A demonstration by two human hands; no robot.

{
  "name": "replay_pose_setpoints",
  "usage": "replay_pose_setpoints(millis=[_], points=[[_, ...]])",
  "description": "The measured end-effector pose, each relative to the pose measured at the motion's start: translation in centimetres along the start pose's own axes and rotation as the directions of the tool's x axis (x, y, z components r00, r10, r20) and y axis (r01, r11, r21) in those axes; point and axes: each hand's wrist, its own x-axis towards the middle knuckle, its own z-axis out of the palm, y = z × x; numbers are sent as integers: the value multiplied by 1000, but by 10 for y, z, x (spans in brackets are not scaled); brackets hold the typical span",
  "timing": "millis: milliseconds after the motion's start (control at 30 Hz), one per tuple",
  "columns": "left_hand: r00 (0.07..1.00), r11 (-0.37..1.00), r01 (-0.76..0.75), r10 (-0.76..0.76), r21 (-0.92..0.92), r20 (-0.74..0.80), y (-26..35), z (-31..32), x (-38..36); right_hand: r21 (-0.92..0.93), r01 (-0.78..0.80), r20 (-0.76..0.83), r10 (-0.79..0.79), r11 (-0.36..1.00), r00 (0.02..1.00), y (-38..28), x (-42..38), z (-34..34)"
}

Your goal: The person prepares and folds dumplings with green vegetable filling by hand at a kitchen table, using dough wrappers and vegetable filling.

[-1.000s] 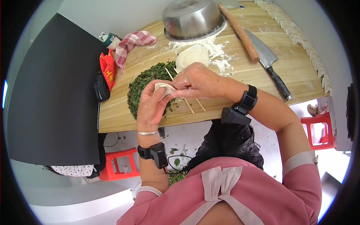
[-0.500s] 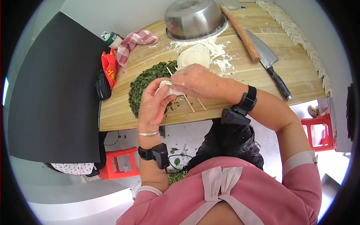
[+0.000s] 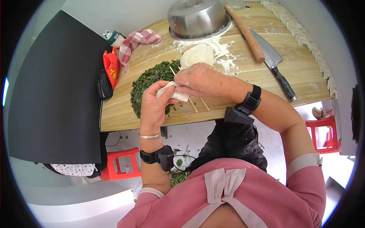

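saw folded piece of dough (image 3: 180, 96) in mid-air over near part of wooden surface (image 3: 118, 118), between left hand (image 3: 153, 97) and right hand (image 3: 201, 79). found left fingers clamped on left part of dough, thumb across near side; found right fingers bunched together, clamped on upper right edge, tips partly hidden. could not tell of any filling inside.

judged dough very light, limp and soft, more floury than slippery, quick to stretch or tear under a hard squeeze. judged best held by rim, lightly, thumb against forefinger, with middle cradled on curled fingers.

counted one piece of dough in hands; two chopsticks (image 3: 193, 105), partly hidden behind right hand; one heap of chopped greens (image 3: 146, 81), just beyond left hand; one stack of dough rounds (image 3: 197, 55), beyond right hand, layers too merged to number. farther back, counted one upturned metal bowl (image 3: 195, 19) with flour (image 3: 224, 51) scattered beside it, one rolling pin (image 3: 245, 32), one cleaver (image 3: 270, 51) just beside pin. along right edge, noted one long row of dumplings (image 3: 300, 38), too overlapped to count. at left, counted one checked cloth (image 3: 138, 39), one bottle (image 3: 114, 39), one black case (image 3: 103, 85).
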Motion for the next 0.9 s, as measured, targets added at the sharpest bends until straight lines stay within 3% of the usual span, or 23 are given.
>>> replay_pose_setpoints(millis=[300, 467, 533, 633, 767, 900], points=[[998, 996, -54, 51, -71, -41, 1, 1, -2, -21, -44, -25, 44, 999, 999, 1, -2, -3], [999, 999, -45, 46, 28, -24, 2, 1, -4, 39, -53, -21, 54, 998, 998, -3, 0, -10], [999, 997, -51, 52, 51, -14, 3, 3, -5, -42, -27, 56, 29, 999, 998, -4, 1, -11], [998, 994, -59, 60, 96, -11, 3, 4, -4, -144, 40, 48, -34, 989, 998, -1, 1, -3], [995, 994, -90, 93, 66, -40, 4, 9, -4, -108, 75, 3, -75, 991, 997, 0, -2, 1], [995, 991, -101, 103, 85, -20, 2, 6, -4, -143, 3, -5, -4, 990, 1000, 0, -4, -1]])
